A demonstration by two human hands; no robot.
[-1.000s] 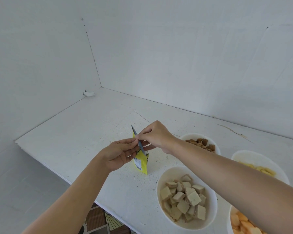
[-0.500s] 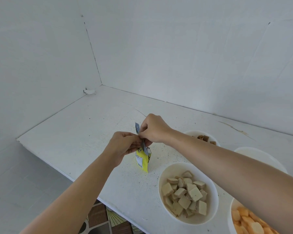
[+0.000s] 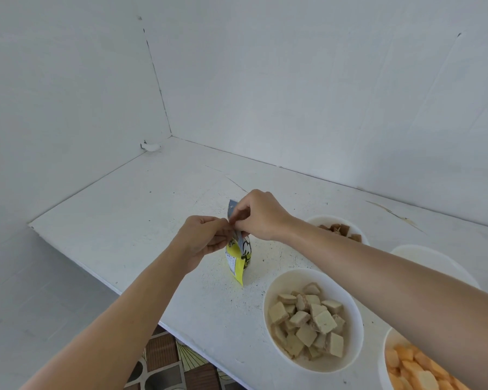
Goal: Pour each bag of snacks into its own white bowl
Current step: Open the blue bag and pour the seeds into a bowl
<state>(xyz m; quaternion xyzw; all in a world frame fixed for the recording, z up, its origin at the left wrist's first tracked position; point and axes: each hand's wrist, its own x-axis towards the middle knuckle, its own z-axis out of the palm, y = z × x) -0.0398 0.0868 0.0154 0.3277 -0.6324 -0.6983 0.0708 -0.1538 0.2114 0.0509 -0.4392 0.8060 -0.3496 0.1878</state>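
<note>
A small yellow snack bag hangs upright just above the white table. My left hand and my right hand both pinch its grey top edge, fingertips almost touching. To the right, a white bowl holds pale square biscuits. A farther white bowl holds brown pieces, partly hidden by my right forearm. Another white bowl lies behind that arm, its contents hidden. A bowl of orange pieces shows at the bottom right corner.
White walls close the table at the back and left, meeting at a corner. A small white object lies by the left wall. The table's front edge runs diagonally, with patterned floor tiles below it.
Both hands have risen slightly with the bag, and the fingertips have closed in together on its top edge. The bowls have not moved.
</note>
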